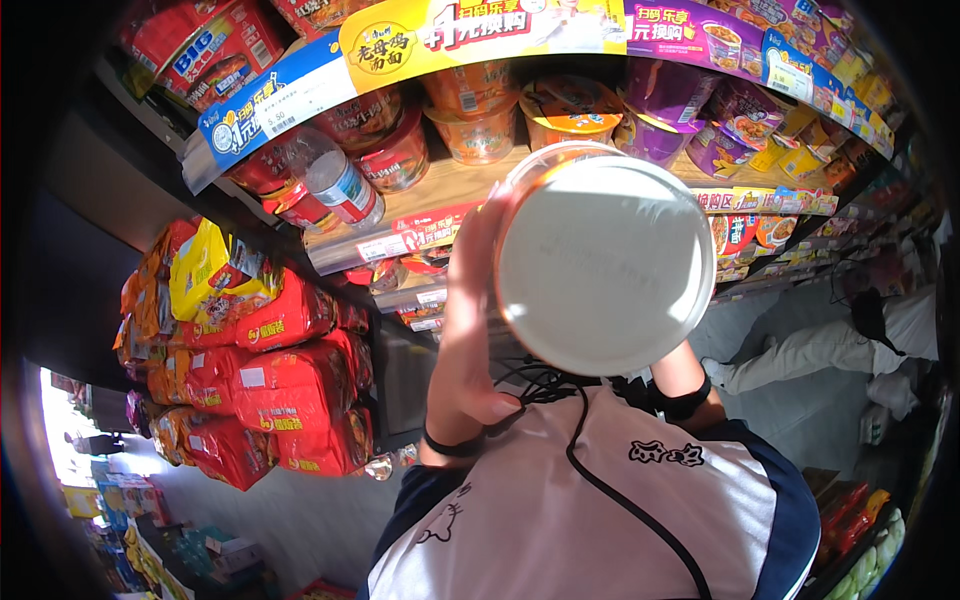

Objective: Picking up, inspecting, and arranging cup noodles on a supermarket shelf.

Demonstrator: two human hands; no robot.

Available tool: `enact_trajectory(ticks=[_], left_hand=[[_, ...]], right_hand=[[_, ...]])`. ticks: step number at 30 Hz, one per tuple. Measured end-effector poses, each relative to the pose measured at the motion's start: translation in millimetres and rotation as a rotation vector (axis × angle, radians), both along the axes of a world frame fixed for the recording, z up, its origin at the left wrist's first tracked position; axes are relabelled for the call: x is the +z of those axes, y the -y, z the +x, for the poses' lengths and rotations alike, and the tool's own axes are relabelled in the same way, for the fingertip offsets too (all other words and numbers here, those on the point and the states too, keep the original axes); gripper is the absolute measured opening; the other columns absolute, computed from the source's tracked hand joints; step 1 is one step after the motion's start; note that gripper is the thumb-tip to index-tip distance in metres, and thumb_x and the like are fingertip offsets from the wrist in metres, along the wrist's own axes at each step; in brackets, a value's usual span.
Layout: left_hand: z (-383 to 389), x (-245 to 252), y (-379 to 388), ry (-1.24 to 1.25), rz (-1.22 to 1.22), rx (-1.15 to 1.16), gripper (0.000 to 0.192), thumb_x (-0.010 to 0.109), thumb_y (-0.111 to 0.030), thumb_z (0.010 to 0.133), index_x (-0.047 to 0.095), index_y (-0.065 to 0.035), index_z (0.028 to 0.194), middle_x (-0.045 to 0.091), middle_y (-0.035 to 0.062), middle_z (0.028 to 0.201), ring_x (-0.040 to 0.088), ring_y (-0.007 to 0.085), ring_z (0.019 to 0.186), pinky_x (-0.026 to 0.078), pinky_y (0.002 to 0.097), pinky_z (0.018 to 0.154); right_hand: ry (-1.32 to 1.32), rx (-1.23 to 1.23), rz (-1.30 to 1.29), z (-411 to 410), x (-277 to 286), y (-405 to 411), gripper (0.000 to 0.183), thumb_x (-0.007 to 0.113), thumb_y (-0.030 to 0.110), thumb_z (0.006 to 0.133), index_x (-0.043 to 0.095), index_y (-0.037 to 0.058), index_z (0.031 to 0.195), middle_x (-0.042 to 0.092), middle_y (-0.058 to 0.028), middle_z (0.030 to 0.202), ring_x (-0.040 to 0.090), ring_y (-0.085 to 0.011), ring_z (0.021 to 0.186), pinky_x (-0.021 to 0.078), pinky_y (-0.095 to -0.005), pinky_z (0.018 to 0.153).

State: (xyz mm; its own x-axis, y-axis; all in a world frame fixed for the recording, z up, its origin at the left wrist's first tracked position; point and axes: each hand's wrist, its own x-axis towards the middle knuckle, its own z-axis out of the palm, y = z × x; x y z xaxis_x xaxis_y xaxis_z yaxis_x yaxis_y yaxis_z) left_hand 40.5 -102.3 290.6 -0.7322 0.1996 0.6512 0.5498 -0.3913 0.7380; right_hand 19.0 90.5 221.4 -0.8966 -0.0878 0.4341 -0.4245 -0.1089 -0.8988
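Note:
A round instant noodle tub (607,262) is held up close to the camera, its pale, flat end facing me. My left hand (472,300) is against the tub's left side, fingers pointing up and the thumb lower down. My right hand is hidden behind the tub; only the forearm (679,371) with a black band shows below it. Beyond the tub, a wooden shelf (487,171) bears an orange noodle tub (472,135), an orange-lidded tub (571,105), purple tubs (660,112) and red tubs (394,154). A clear plastic bottle (337,184) stands at the shelf's left part.
Red noodle multipacks (292,375) are stacked at the left, with a yellow pack (217,274) on top. A promotional shelf strip (480,30) runs across the upper shelf edge. Another person (810,349) in light trousers is at the right. Boxes (229,551) lie at the lower left.

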Motion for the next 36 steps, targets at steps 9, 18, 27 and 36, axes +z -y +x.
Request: enact_trajectory(ticks=[9,18,27,36], left_hand=[[8.0,30.0,15.5,-0.303,-0.714,0.259,0.095,0.074,-0.047,0.048,0.039,0.0035,0.12,0.039,0.025,0.125,0.037,0.0403,0.116,0.022,0.0488,0.097],[-8.5,13.7,-0.5,-0.119,-0.917,0.163,0.086,0.082,-0.025,0.043,0.044,0.005,0.114,0.049,0.0168,0.114,0.049,0.0312,0.1,0.039,0.037,0.086],[-45.6,-2.5,-37.3,0.247,-0.122,0.038,0.087,0.076,0.007,0.052,0.025,-0.0036,0.122,0.044,0.0118,0.115,0.048,0.0205,0.105,0.044,0.0308,0.087],[-128.9,5.9,-63.4,-0.075,-0.235,0.267,0.076,0.079,-0.009,0.052,0.036,-0.0005,0.114,0.049,0.0121,0.109,0.048,0.0202,0.101,0.038,0.0316,0.09]], right_hand=[[-0.004,0.057,-0.102,7.2,8.4,-22.4,0.065,0.061,0.038,0.077,0.036,0.0003,0.124,0.046,-0.0105,0.117,0.041,-0.0181,0.111,0.0335,-0.0329,0.093],[-0.073,-0.093,-0.339,-4.2,39.8,-15.1,0.053,0.056,0.014,0.079,0.034,-0.0002,0.125,0.045,-0.0106,0.119,0.046,-0.018,0.108,0.036,-0.0303,0.093],[-0.367,-0.682,0.835,-78.6,-8.7,-62.3,0.024,0.055,0.008,0.075,0.053,-0.0006,0.097,0.056,-0.0139,0.099,0.054,-0.0284,0.093,0.0408,-0.0372,0.084],[-0.62,-0.959,1.018,-114.4,-65.8,-64.5,0.028,0.055,0.012,0.065,0.054,0.0055,0.092,0.053,-0.0105,0.106,0.048,-0.0278,0.1,0.0353,-0.0431,0.089]])
